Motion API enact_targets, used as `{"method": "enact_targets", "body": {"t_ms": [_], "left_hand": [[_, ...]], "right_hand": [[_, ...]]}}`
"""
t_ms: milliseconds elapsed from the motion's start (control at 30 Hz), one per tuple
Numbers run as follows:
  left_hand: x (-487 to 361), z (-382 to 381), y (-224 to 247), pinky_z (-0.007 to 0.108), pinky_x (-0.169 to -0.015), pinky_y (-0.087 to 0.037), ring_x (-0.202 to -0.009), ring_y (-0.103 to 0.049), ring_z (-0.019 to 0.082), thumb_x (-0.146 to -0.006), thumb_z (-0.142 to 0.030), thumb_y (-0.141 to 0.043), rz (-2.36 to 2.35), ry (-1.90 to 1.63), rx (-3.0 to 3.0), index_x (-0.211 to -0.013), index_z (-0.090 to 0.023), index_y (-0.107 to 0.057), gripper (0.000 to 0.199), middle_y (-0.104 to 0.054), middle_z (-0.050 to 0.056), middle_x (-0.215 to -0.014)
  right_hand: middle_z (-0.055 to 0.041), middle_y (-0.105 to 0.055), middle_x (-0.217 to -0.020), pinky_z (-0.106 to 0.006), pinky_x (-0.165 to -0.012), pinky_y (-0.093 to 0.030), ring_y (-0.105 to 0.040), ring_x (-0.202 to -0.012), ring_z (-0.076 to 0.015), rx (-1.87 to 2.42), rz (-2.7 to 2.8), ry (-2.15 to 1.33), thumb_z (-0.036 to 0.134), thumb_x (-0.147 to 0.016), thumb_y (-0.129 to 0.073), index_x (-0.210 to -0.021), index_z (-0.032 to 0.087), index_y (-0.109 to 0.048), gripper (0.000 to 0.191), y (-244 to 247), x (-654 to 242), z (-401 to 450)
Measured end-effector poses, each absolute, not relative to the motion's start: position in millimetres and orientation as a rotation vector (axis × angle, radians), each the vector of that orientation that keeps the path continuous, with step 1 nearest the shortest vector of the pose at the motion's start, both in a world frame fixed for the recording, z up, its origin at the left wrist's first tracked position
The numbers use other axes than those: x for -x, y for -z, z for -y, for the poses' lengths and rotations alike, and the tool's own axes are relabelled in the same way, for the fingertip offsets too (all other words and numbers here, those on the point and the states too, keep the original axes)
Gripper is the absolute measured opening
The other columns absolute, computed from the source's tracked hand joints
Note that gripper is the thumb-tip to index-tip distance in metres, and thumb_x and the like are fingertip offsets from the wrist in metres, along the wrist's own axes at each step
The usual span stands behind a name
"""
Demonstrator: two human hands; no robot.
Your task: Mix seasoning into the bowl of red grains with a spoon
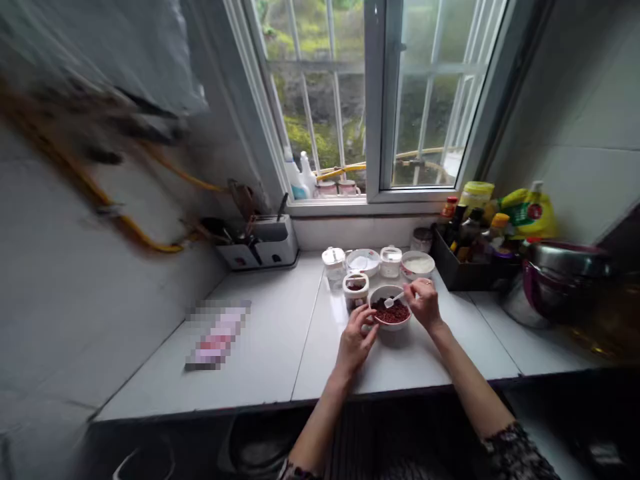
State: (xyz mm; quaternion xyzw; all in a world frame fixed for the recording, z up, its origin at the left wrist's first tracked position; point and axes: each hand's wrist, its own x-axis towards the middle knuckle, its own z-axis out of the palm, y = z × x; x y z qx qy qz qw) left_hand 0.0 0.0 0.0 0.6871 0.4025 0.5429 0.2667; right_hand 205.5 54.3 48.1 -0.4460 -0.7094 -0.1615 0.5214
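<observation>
The person's two bare forearms came up from the bottom of the view, the right one in a dark patterned sleeve (515, 447), and met at a small white bowl (391, 325) on the pale counter (280, 353). The bowl held a dark red, flaky heap that looked like a crushed spice. It was probably ceramic: stiff, glazed and slick, light enough for one hand but liable to slide or chip, so the outer wall just under the rim seemed the safest place to steady it. The left hand (356, 339) did that, its fingers half curled and loosely spread, the fingertips (369, 315) against the near-left side of the rim. Whether they gripped or only rested there could not be told. The right hand (424, 301) was closed in a pinch on the handle of a little white spoon (393, 300), whose scoop lay over the red heap; thin plastic by the look of it, very light, best held by the handle end.

Just beyond the left fingertips stood a small jar (356, 288) with dark contents. Past the right fingers sat a row of white jars and dishes (390, 261). Further right of them was a dark rack of bottles (475, 250). Well left of the left fingers stood a utensil holder (260, 247) under the window (380, 100).
</observation>
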Motion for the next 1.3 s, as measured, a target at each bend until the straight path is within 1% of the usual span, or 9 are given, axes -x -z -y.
{"method": "enact_targets", "body": {"t_ms": [133,267,367,500,667,867,1100,1200,1300], "left_hand": [[0,0,-1,0.025,-0.055,-0.061,-0.078,-0.069,0.014,-0.089,-0.028,-0.060,-1.072,-1.458,-1.873,-0.112,-0.021,-0.063,0.024,-0.057,0.012,-0.126],[1,-3,-3,0.025,-0.055,-0.061,-0.079,-0.069,0.015,-0.087,-0.027,-0.061,-1.064,-1.431,-1.831,-0.111,-0.019,-0.064,0.025,-0.057,0.013,-0.126],[2,-3,-5,0.023,-0.055,-0.061,-0.080,-0.069,0.015,-0.087,-0.026,-0.061,-1.090,-1.415,-1.791,-0.110,-0.019,-0.064,0.025,-0.056,0.014,-0.127],[1,1,-9,0.022,-0.055,-0.060,-0.079,-0.069,0.013,-0.086,-0.024,-0.060,-1.103,-1.408,-1.770,-0.112,-0.019,-0.063,0.026,-0.055,0.014,-0.129],[-1,7,-11,0.023,-0.056,-0.062,-0.083,-0.070,0.015,-0.087,-0.023,-0.060,-1.116,-1.365,-1.811,-0.114,-0.020,-0.062,0.028,-0.051,0.014,-0.135],[1,9,-12,0.027,-0.067,-0.065,-0.085,-0.070,0.015,-0.089,-0.020,-0.059,-1.154,-1.310,-1.813,-0.115,-0.023,-0.062,0.026,-0.049,0.012,-0.139],[0,12,-16,0.027,-0.073,-0.065,-0.090,-0.072,0.015,-0.092,-0.016,-0.056,-1.161,-1.297,-1.777,-0.121,-0.026,-0.058,0.030,-0.048,0.011,-0.143],[-1,18,-7,0.025,-0.075,-0.064,-0.101,-0.071,0.018,-0.095,-0.019,-0.053,-1.186,-1.286,-1.823,-0.127,-0.027,-0.055,0.034,-0.046,0.012,-0.147],[-5,24,10,0.025,-0.076,-0.064,-0.117,-0.065,0.023,-0.097,-0.027,-0.050,-1.259,-1.302,-1.878,-0.133,-0.027,-0.052,0.035,-0.046,0.014,-0.149]], "right_hand": [[0.0014,-0.048,-0.052,-0.031,-0.075,-0.040,-0.048,-0.058,-0.0152,1.135,1.697,0.367,0.031,-0.098,-0.048,-0.054,0.022,-0.040,0.045,-44,-202,-60],[0.0014,-0.049,-0.052,-0.033,-0.079,-0.040,-0.049,-0.058,-0.0156,1.131,1.676,0.393,0.031,-0.097,-0.050,-0.055,0.022,-0.042,0.044,-46,-201,-64],[0.0009,-0.052,-0.054,-0.033,-0.078,-0.040,-0.050,-0.060,-0.0157,1.124,1.664,0.375,0.031,-0.098,-0.050,-0.057,0.021,-0.045,0.042,-47,-199,-64],[0.0006,-0.052,-0.054,-0.032,-0.074,-0.040,-0.050,-0.059,-0.0154,1.128,1.676,0.308,0.032,-0.098,-0.050,-0.057,0.021,-0.045,0.043,-46,-200,-65],[0.0001,-0.053,-0.056,-0.031,-0.071,-0.040,-0.051,-0.060,-0.0153,1.099,1.782,0.170,0.032,-0.098,-0.049,-0.058,0.021,-0.046,0.041,-48,-206,-73],[0.0005,-0.053,-0.059,-0.031,-0.070,-0.041,-0.051,-0.061,-0.0147,1.091,1.805,-0.013,0.029,-0.097,-0.051,-0.060,0.021,-0.046,0.038,-51,-206,-78],[-0.0004,-0.056,-0.061,-0.033,-0.074,-0.042,-0.057,-0.070,-0.0170,1.099,1.948,-0.105,0.023,-0.096,-0.053,-0.063,0.020,-0.050,0.033,-66,-202,-75],[-0.0006,-0.057,-0.062,-0.034,-0.076,-0.043,-0.058,-0.074,-0.0178,1.074,1.971,-0.098,0.019,-0.095,-0.054,-0.066,0.020,-0.052,0.029,-69,-201,-71],[-0.0002,-0.055,-0.063,-0.033,-0.077,-0.045,-0.060,-0.079,-0.0183,1.068,1.980,-0.110,0.014,-0.093,-0.055,-0.068,0.020,-0.052,0.025,-70,-202,-67]]}}
